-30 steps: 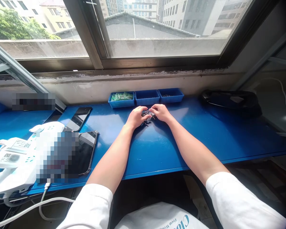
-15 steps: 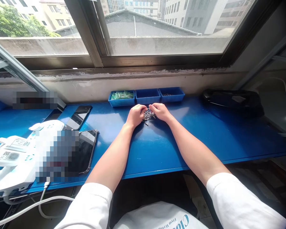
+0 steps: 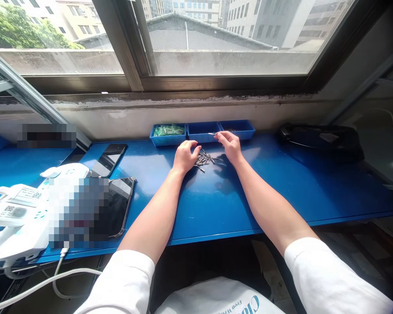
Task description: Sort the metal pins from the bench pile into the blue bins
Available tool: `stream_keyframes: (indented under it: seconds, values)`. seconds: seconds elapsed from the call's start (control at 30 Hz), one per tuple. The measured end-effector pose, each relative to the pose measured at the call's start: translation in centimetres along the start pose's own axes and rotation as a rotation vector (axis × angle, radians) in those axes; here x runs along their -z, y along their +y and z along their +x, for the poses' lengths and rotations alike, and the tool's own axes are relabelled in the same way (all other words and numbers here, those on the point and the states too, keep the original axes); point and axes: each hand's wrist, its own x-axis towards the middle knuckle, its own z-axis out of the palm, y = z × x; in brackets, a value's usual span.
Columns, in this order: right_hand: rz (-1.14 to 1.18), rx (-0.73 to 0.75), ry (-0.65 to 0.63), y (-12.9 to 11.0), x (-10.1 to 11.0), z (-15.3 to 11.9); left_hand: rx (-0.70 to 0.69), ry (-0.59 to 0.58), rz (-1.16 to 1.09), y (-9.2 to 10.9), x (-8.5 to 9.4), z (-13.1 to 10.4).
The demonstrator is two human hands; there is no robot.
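Observation:
My right hand (image 3: pixel 229 146) is raised in front of the middle bin, its fingertips pinching a small slim silvery piece (image 3: pixel 212 134) that points left. What kind of piece it is, I cannot make out. My left hand (image 3: pixel 184 157) rests at the left side of a loose pile of thin dark metal pins (image 3: pixel 206 158) on the blue table (image 3: pixel 212 209). Its thumb and forefinger are apart, with nothing visible between them. The other left fingers are partly hidden.
Three blue bins stand against the wall: a left bin (image 3: pixel 168 140) with green packets, a middle bin (image 3: pixel 196 138) and a right bin (image 3: pixel 247 131) with small parts. A black bag (image 3: pixel 321 141) lies right. At left are phones (image 3: pixel 109 160) and a white power strip (image 3: pixel 63 174).
My hands were together over the pile. The right hand has moved away, up and to the right, with the slim piece; the left hand's thumb and forefinger have parted.

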Motion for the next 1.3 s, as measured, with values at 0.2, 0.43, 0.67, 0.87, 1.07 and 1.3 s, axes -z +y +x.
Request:
stream_keyframes:
  seconds: [0.2, 0.43, 0.67, 0.87, 1.07, 1.3]
  values:
    - [-0.500, -0.040, 0.169, 1.2, 1.8, 1.2, 0.044, -0.040, 0.054, -0.4, -0.1, -0.1]
    - [-0.660, -0.188, 0.163, 3.8, 3.1, 2.3, 0.060, -0.091, 0.103, -0.5, -0.2, -0.1]
    - [-0.662, -0.175, 0.146, 3.6, 3.0, 2.1, 0.056, -0.134, 0.114, -0.8, -0.3, -0.2]
    - [-0.612, 0.020, 0.278, 1.2, 1.7, 1.0, 0.071, -0.156, 0.111, -0.9, -0.5, -0.1]
    - [-0.557, 0.116, -0.282, 0.2, -0.1, -0.4, 0.064, -0.156, 0.120, -0.7, -0.4, -0.1]
    - [-0.643, 0.107, -0.458, 0.1, -0.2, -0.6, 0.065, -0.157, 0.112, -0.8, -0.4, -0.2]
